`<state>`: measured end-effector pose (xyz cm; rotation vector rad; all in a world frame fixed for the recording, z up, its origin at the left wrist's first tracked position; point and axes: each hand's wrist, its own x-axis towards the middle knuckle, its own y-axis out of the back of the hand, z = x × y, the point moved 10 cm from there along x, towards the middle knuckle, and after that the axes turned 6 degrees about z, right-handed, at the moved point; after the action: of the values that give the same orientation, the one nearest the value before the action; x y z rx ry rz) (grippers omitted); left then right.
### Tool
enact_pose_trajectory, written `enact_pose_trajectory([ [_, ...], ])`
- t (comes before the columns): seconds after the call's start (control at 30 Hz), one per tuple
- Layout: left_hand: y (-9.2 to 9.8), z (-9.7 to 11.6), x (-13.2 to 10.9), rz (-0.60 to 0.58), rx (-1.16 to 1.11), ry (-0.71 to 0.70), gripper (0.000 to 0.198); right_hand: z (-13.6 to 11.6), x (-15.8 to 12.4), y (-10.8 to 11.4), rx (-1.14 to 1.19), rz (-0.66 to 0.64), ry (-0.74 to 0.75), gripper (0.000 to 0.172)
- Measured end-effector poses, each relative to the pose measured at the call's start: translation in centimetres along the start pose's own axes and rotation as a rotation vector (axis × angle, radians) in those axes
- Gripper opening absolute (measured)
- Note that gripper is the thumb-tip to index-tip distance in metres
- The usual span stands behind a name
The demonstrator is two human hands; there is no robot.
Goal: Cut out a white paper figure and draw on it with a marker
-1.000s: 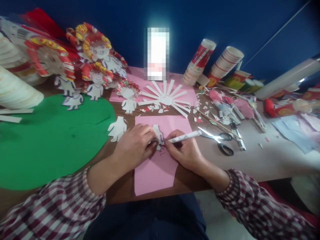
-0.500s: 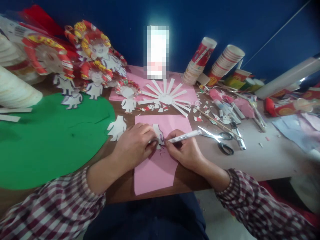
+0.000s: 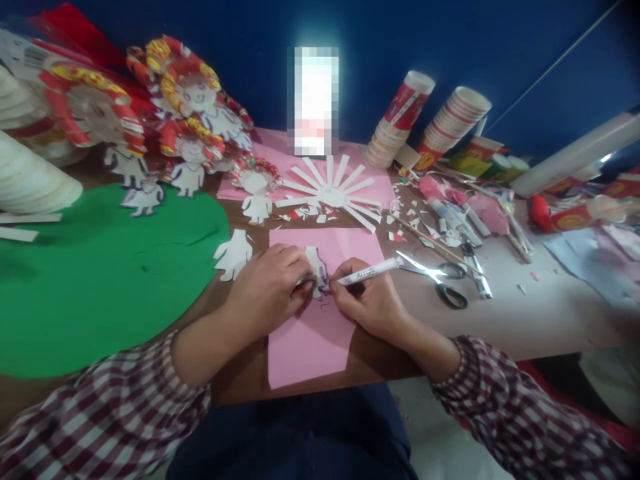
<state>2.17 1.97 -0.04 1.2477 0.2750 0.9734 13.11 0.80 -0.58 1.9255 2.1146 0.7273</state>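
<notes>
A small white paper figure cutout (image 3: 312, 259) with a dark outline along its right edge lies on a pink sheet (image 3: 310, 360). My left hand (image 3: 275, 280) is closed, its fingertips gripping the cutout's left side. Something small and dark shows at those fingertips, too small to name. In my right hand (image 3: 367, 300) is a white acrylic marker (image 3: 373, 270), closed between thumb and fingers, its tip down at the cutout's lower right edge. Short dark strokes mark the pink sheet just below. Left of my left hand lies a second white paper cutout (image 3: 233, 255).
Black-handled scissors (image 3: 450, 295) lie open right of my right hand, near a wooden stick (image 3: 425, 237). A white paper cup cut into strips (image 3: 331, 195) is behind, among scraps. Stacked cups (image 3: 453, 123) stand back right. Decorated figures (image 3: 187, 175) and a green sheet (image 3: 110, 287) fill the left.
Both hands keep nearly the same place and grip. The marker tip has shifted very slightly at the cutout's lower edge, and the whole view has tilted a little.
</notes>
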Motion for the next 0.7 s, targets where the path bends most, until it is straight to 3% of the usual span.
enact_pose_trajectory([
  [0.7,-0.15,-0.1,-0.03,-0.006,0.005,0.001,0.012,0.06,-0.06,-0.16,0.038,-0.007,-0.018,0.005],
])
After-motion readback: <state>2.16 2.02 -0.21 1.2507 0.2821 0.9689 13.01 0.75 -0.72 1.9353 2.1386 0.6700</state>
